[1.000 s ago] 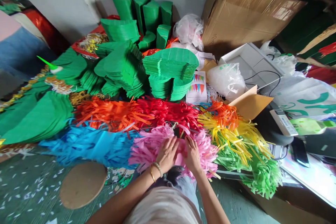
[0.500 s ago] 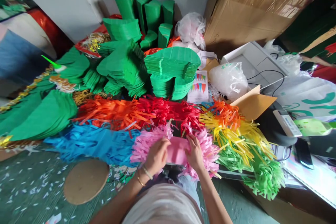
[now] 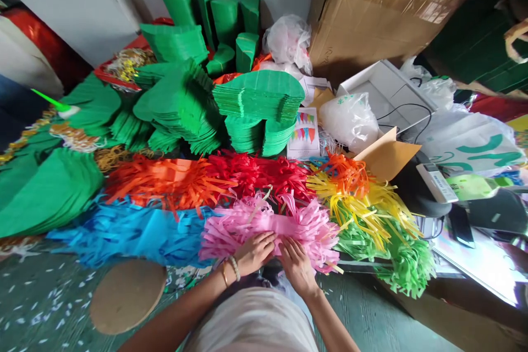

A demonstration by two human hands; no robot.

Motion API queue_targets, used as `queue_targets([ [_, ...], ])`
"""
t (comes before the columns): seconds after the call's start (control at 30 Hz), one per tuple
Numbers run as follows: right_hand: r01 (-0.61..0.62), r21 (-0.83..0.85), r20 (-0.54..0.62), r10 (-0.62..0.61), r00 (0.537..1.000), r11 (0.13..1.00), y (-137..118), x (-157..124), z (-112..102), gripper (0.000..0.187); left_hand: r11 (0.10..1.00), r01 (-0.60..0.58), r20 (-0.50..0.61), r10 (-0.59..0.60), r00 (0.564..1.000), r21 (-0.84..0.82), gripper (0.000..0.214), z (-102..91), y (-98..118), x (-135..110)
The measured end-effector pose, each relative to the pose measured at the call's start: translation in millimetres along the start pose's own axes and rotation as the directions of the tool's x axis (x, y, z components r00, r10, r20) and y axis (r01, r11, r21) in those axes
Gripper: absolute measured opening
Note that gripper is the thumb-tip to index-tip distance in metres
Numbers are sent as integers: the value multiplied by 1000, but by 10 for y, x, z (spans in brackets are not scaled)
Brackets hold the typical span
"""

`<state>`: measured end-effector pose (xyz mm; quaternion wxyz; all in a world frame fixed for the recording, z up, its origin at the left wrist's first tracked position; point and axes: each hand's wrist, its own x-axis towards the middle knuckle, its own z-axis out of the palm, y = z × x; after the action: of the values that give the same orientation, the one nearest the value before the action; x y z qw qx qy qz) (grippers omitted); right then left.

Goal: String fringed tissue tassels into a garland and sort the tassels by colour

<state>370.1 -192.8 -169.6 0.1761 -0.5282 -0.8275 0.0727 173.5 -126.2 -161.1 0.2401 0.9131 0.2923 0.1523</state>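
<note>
A pile of pink fringed paper strips (image 3: 272,223) lies in front of me on the floor. My left hand (image 3: 256,252) rests on its near edge with fingers curled, pinching the pink paper. My right hand (image 3: 295,264) lies beside it, fingers bent down on the same near edge of the pink fringe. The two hands almost touch. Bracelets sit on my left wrist.
Blue fringe (image 3: 132,231), orange fringe (image 3: 165,179), red fringe (image 3: 264,173), yellow fringe (image 3: 358,203) and light green fringe (image 3: 396,258) surround the pink pile. Stacks of green paper shapes (image 3: 256,104) stand behind. A round cardboard disc (image 3: 127,296) lies at left; cardboard boxes (image 3: 371,16), plastic bags and a remote (image 3: 437,182) at right.
Both hands have drawn back toward me from the middle of the pink pile to its near edge. The pink band now lies flatter and spread across the pile.
</note>
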Motion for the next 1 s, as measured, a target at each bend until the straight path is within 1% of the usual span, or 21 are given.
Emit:
queue_targets([
  [0.07,10,18,3,-10,1000,1000,15,6,-16,27,997,34,-18,-35,999,-72,33,-17,21,10],
  [0.17,-35,72,26,34,999,997,-16,36,-67,27,981,121,-46,-129,991,-148,29,-37,63,32],
  [0.27,-95,110,45,91,995,989,-61,75,-111,28,969,189,-72,-203,977,-161,19,-61,92,64],
  [0.47,-149,107,42,145,989,983,-89,150,-145,28,949,256,-87,-275,957,-186,21,-58,72,127],
  [0.57,-154,83,43,151,988,985,-107,167,-120,37,948,256,-76,-274,959,-187,20,-47,39,131],
  [0.67,-98,80,41,95,995,992,-108,134,-79,34,959,207,-50,-220,974,-195,14,-63,-2,96],
  [0.77,-37,85,24,36,999,996,-80,78,-67,37,971,137,-12,-142,990,-197,36,-84,-43,39],
  [0.8,-32,86,18,31,999,996,-69,67,-74,38,974,124,-1,-127,992,-192,39,-86,-54,23],
  [0.87,-43,85,10,42,999,995,-51,63,-96,36,978,115,11,-115,993,-175,39,-80,-69,-1],
  [1.0,-86,73,6,86,996,994,-50,97,-100,27,984,123,12,-122,992,-129,35,-33,-82,-10],
])
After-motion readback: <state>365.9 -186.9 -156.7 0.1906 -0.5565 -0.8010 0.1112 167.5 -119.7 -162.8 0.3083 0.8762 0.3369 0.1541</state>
